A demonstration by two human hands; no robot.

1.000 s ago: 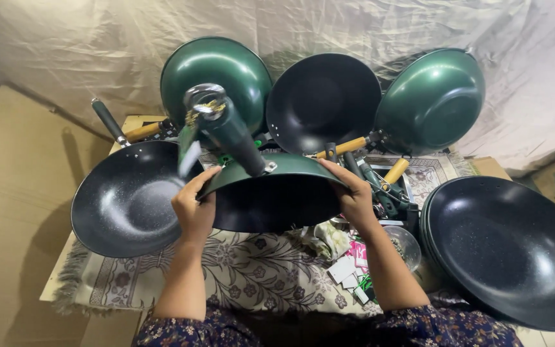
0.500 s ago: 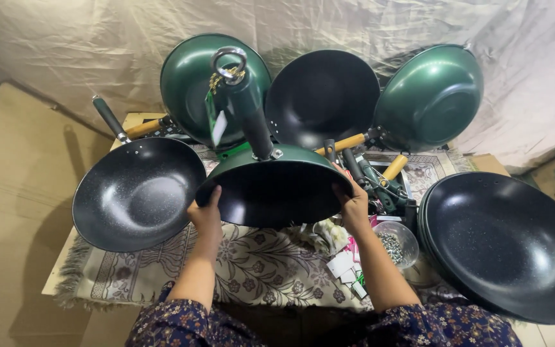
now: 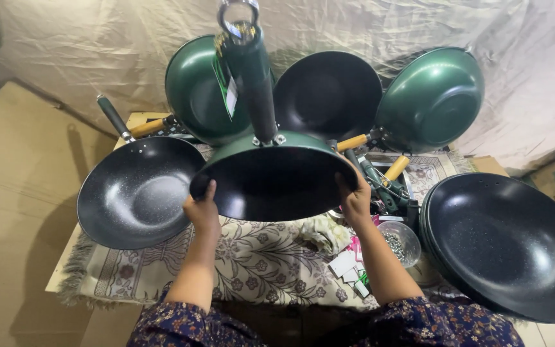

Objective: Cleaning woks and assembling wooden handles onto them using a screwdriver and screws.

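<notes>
sleeves: dark floral cloth at the bottom edge, forearms reaching up and away.
left hand: closed on the left rim of the raised wok, fingers curled over the edge.
right hand: clamped on the right rim, thumb side toward the dark inside.
raised wok: held in the air between both hands above the patterned cloth, green outside, black speckled inside tilted toward the camera.
its handle: dark green, standing nearly straight up, metal hanging ring at the top, a small tag dangling beside it.
step in hand: looks like turning and checking the pan over (a judgement only, from the tilt and the two-handed rim grip).
next move calls for: steady grip on both rims, care that the tall handle swings clear of the pans behind, a free patch of cloth for setting down.
below right: white tags and a small bowl of screws.
left: black wok lying open side up.
right: stack of black woks.
far: three pans propped against the sheet, two green, one black.
</notes>
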